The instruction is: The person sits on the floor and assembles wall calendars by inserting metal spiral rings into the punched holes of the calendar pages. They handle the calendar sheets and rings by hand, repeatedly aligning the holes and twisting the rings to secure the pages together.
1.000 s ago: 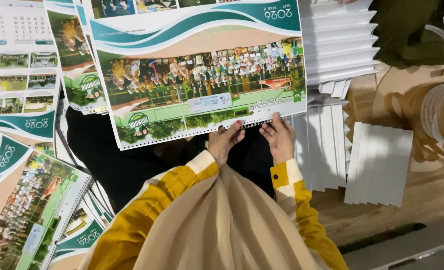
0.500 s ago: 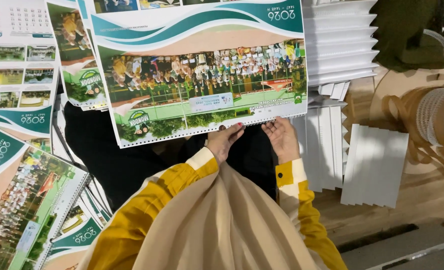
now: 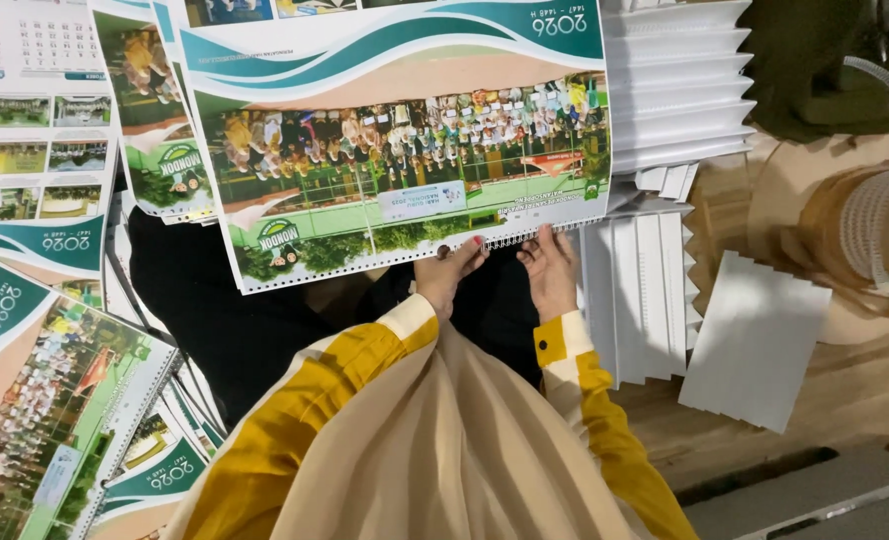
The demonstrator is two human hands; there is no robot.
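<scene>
The wall calendar lies at twelve o'clock from both hands, the left hand and right hand pinching its punched lower edge.

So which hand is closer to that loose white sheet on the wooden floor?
The right hand. It grips the calendar's wire-bound edge on the side toward the white sheet; the left hand is beside it, farther away.

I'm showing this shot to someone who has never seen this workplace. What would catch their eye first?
Probably the large green, teal and tan printed calendar sheet with a group photo at top centre, its punched lower edge pinched by the left hand and right hand. Next, the fanned stacks of white paper strips to the right, and more printed calendars at lower left.
</scene>
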